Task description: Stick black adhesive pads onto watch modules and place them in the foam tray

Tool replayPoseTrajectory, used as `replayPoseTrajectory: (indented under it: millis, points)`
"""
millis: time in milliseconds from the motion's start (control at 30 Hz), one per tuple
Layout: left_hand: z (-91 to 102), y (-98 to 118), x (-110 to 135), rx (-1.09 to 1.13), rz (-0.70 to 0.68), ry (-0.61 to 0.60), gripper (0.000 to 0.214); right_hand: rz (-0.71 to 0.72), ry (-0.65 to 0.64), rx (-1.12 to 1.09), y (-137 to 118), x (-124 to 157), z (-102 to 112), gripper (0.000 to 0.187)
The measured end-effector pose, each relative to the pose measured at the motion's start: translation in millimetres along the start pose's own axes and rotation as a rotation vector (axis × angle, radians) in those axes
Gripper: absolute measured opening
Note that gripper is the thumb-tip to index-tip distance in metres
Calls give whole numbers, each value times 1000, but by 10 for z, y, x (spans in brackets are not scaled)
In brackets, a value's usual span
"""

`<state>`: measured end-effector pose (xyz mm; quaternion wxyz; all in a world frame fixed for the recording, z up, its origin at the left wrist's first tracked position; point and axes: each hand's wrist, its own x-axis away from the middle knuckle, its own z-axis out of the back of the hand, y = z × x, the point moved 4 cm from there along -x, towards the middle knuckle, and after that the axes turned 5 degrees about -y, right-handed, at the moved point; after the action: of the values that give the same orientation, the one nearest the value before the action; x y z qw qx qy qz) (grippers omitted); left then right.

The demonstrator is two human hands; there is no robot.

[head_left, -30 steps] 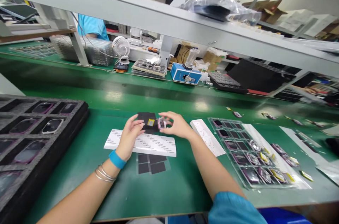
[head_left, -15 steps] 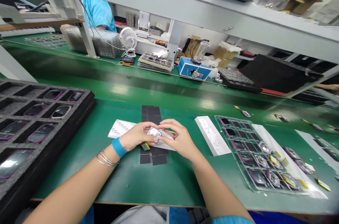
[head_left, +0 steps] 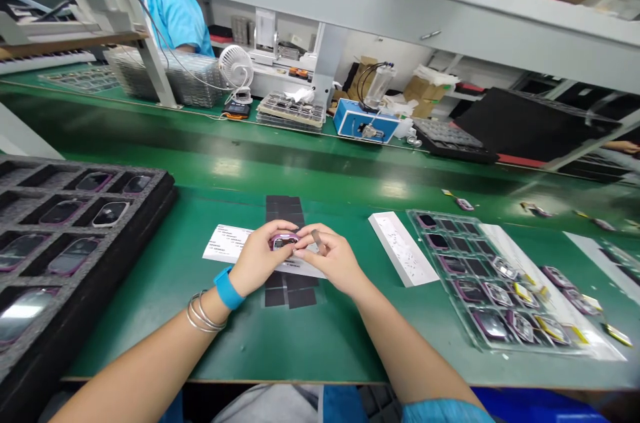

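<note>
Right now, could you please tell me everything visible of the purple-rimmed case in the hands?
The purple-rimmed case is small and rounded, apparently metal or hard plastic, with dark and silvery parts inside, too small to identify. It tilts over the white printed sheet, its inside towards the camera. The left hand grips it; the right hand appears to touch its right edge.

Left hand and right hand bare. Left wrist: broad, flat wristband, bright blue, plain. Further up that forearm, thin silvery bangles, round, loose, more than one; exact count unclear. Right arm: blue sleeve, short, ending near elbow, slightly creased. At lower edge, pale grey cloth over lap, blue cloth alongside; garment types unclear.
</note>
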<state>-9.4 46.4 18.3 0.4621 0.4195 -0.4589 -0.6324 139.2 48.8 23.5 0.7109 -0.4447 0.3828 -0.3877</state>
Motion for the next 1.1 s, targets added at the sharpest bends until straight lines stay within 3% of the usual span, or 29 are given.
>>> replayPoseTrajectory:
  millis: [133,300,533,633,767,900,1100]
  points:
    - [4,-31,6,-33,-14,44,25,90,52,97,-30,20,-13,12]
    - [-58,-22,26,93,55,-88,28,135,167,195,-36,34,43,8]
    - [-115,-48,43,287,229,-159,30,205,270,283,-37,47,45,6]
    - [-119,-66,47,297,272,-153,28,292,229,379,-68,64,34,13]
    - [-91,-40,45,193,198,-130,25,374,152,542,-92,73,28,21]
    - [-81,-14,51,37,129,-145,22,417,114,682,-79,74,11,20]
    - [-92,-44,56,27,175,-144,21,417,46,722,-31,68,1,22]
